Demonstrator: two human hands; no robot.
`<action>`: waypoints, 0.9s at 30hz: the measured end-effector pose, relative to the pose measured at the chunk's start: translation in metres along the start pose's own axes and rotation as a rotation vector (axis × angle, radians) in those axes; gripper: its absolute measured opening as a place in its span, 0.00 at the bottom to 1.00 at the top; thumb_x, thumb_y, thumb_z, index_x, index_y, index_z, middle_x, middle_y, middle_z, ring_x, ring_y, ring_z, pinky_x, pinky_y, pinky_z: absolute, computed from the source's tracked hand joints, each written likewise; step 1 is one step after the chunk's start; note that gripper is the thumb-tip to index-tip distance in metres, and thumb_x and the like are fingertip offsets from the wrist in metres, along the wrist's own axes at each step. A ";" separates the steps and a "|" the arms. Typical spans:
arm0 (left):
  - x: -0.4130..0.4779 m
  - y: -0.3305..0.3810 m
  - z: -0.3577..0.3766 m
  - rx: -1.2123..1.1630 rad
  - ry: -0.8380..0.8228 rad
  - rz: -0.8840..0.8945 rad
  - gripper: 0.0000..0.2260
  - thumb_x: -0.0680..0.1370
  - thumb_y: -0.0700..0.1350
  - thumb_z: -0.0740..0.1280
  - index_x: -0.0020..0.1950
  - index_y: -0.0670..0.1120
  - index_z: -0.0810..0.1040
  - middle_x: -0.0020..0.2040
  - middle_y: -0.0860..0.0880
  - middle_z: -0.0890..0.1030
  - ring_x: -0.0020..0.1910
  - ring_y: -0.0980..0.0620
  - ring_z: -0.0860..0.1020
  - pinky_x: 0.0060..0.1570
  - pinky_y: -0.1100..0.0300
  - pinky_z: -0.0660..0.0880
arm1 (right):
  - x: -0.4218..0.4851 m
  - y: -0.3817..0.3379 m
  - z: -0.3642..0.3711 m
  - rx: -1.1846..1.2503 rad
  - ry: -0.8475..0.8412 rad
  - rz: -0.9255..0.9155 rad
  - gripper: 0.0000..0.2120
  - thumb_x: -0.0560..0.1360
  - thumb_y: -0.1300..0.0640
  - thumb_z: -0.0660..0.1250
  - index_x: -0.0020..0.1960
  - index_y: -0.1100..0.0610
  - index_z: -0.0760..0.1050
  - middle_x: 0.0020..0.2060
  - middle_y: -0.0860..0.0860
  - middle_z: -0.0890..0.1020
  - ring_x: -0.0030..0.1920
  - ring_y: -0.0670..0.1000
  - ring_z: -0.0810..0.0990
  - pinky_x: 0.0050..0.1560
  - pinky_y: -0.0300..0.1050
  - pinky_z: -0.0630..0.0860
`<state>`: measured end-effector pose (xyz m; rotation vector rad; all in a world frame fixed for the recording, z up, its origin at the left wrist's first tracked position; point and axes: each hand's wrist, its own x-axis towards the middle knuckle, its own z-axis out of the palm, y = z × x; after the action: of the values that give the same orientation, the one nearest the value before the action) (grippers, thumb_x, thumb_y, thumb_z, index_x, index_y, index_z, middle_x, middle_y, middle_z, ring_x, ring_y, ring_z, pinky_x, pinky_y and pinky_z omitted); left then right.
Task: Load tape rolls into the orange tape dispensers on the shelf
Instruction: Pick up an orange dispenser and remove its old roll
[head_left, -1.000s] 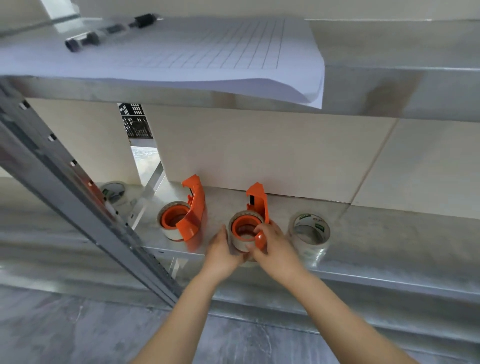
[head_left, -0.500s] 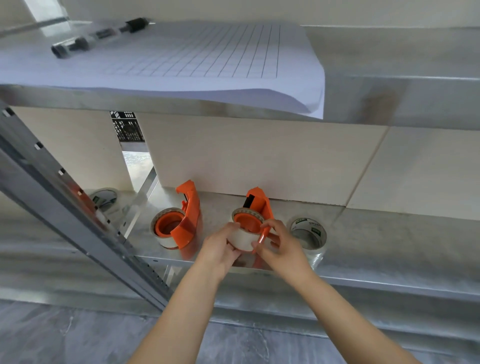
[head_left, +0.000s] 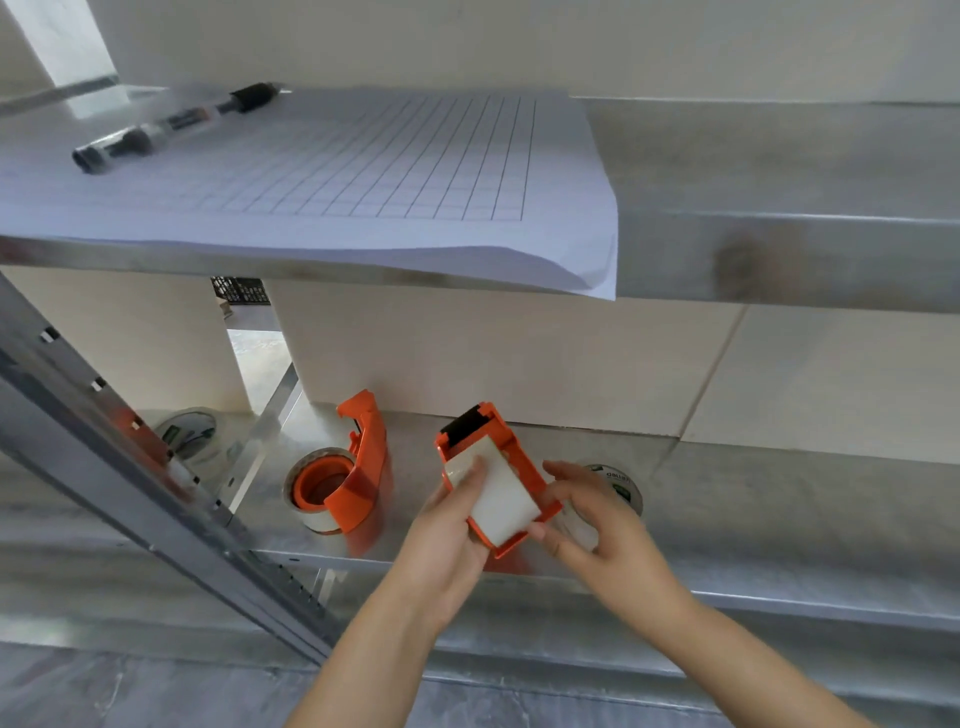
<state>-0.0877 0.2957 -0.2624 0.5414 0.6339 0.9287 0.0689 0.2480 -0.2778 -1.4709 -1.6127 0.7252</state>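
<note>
An orange tape dispenser (head_left: 511, 457) with a clear tape roll (head_left: 501, 493) seated in it is tipped on edge above the lower metal shelf (head_left: 753, 509). My left hand (head_left: 441, 540) grips its left side, thumb on the roll. My right hand (head_left: 597, 525) holds its lower right edge. A second orange dispenser (head_left: 363, 467), loaded with a roll, lies on the shelf to the left. A loose clear tape roll (head_left: 623, 486) lies flat behind my right hand, partly hidden.
Another tape roll (head_left: 189, 434) lies at the far left behind a slanted metal upright (head_left: 130, 488). The upper shelf carries a gridded paper sheet (head_left: 363, 171) and a black marker (head_left: 171, 124). Beige wall panels close the shelf's back.
Both hands have lifted the dispenser with its roll off the shelf and turned it from lying flat to standing on edge. The camera view has shifted slightly.
</note>
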 end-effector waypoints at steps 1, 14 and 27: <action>0.000 -0.001 0.000 0.036 -0.018 -0.002 0.19 0.76 0.47 0.61 0.63 0.39 0.74 0.57 0.37 0.81 0.54 0.43 0.81 0.45 0.54 0.80 | -0.002 -0.001 -0.004 -0.005 -0.007 -0.031 0.08 0.70 0.51 0.71 0.48 0.51 0.77 0.58 0.38 0.75 0.61 0.31 0.69 0.59 0.22 0.62; 0.009 -0.001 0.008 0.226 -0.112 -0.006 0.15 0.74 0.49 0.64 0.56 0.44 0.81 0.57 0.40 0.82 0.57 0.45 0.80 0.50 0.57 0.79 | -0.019 0.003 -0.003 0.115 0.068 0.002 0.14 0.71 0.56 0.71 0.52 0.43 0.74 0.50 0.35 0.80 0.55 0.37 0.77 0.55 0.27 0.70; 0.038 -0.005 0.030 0.345 -0.006 0.097 0.14 0.77 0.50 0.60 0.56 0.45 0.79 0.53 0.43 0.83 0.52 0.47 0.82 0.54 0.54 0.79 | 0.021 0.002 -0.009 0.162 0.228 0.098 0.10 0.70 0.60 0.72 0.39 0.47 0.74 0.40 0.46 0.81 0.44 0.46 0.80 0.48 0.41 0.77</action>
<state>-0.0466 0.3217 -0.2545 0.8890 0.7734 0.9127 0.0782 0.2683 -0.2706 -1.4656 -1.2880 0.6981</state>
